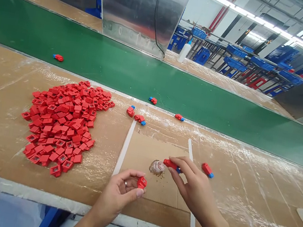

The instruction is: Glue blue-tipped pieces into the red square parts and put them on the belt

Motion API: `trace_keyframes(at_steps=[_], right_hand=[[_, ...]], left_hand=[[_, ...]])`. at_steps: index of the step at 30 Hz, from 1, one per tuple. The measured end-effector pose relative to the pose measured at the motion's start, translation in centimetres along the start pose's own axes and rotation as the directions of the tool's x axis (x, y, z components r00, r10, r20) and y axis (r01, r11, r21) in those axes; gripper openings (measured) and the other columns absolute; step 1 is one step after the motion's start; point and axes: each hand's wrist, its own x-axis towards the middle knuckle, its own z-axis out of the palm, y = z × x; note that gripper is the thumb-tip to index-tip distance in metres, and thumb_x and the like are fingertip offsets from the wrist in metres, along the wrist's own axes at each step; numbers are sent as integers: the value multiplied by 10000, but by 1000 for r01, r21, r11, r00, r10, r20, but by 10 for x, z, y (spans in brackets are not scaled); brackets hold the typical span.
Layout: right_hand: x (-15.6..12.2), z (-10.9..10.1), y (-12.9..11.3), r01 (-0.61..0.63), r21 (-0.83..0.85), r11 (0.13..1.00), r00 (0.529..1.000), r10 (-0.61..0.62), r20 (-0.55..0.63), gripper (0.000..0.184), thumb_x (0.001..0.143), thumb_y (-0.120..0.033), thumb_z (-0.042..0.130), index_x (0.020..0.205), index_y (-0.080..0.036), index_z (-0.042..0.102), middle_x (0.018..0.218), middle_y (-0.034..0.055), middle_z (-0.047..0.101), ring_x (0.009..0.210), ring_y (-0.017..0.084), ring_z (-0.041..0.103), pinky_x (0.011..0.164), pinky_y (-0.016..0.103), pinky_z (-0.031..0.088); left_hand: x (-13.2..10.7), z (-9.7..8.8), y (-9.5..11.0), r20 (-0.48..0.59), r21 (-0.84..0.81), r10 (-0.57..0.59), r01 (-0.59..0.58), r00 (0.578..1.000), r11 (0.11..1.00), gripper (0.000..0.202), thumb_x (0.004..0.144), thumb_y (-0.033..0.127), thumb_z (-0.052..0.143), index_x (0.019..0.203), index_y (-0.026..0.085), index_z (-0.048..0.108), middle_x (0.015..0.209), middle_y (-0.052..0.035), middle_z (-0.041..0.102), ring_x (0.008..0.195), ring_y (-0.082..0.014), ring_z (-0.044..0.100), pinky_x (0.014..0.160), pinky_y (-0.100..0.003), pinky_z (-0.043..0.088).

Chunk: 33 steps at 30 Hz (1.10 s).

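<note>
Pinching a light, stiff red block by its edges with my left hand, its fingers closed, I'm also gripping a blue-tipped part in my right hand, fingers shut, just beside a small cup of brown grit; a red pile is lying left of the cup.

- a small round container is standing in the gap between the left hand and right hand
- a heap of red plastic parts is blocking the way leftward
- one red part is sitting just beside the right hand, narrowing the passage rightward
</note>
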Motion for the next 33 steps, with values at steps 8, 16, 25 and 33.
trace_keyframes(at_steps=[8,16,25,33], right_hand=[[-7,-8,-21,-67,122,990,992,79,-97,226,982,-249,517,1196,-203,574,1037,71,627,862,183,619,753,288,511],[-30,19,-55,-177,393,902,978,207,-35,228,985,-221,503,1200,-220,579,1029,51,631,838,158,598,746,257,498],[-36,30,-54,-202,418,886,978,208,33,245,986,-232,506,1215,-213,590,1091,69,638,953,174,623,805,254,506],[-43,34,-52,-202,427,881,978,204,42,231,976,-227,526,1194,-215,604,1090,72,641,988,185,623,835,261,508]], left_hand=[[-4,1,-3,-12,-18,34,-35,999,999,348,789,230,760,1111,218,629,1003,-25,684,885,-140,644,832,-266,490],[-4,1,0,36,-10,9,-9,999,1000,284,791,227,759,1048,165,658,915,-47,730,884,-154,655,828,-259,485],[-6,3,2,67,6,-8,8,998,1000,302,813,230,739,1096,163,658,961,-67,739,919,-179,669,869,-296,496],[-7,3,0,77,12,-19,18,997,1000,331,804,230,740,1119,155,672,944,-80,745,894,-201,679,881,-341,503]])
